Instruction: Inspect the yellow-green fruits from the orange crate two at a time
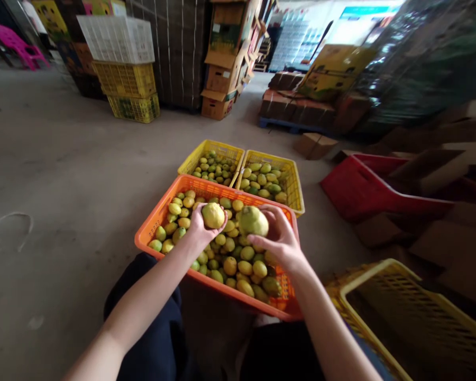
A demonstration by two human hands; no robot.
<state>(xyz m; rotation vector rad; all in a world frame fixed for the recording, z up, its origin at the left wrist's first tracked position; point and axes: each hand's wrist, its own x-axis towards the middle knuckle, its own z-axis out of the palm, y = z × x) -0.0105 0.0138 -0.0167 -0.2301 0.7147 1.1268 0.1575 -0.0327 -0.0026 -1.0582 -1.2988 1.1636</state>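
My left hand is closed around a yellow lemon, holding it above the orange crate. To its right, my right hand grips a larger, greener lemon between thumb and fingers. Both hands are over the crate, a short way apart. Many yellow and green lemons fill the crate below, and its orange bottom shows at the near right corner. My forearms cover part of the fruit.
Beyond the orange crate stand two yellow crates of lemons. An open yellow crate is at the near right, with a red crate and cardboard behind it. Stacked crates and boxes stand at the back.
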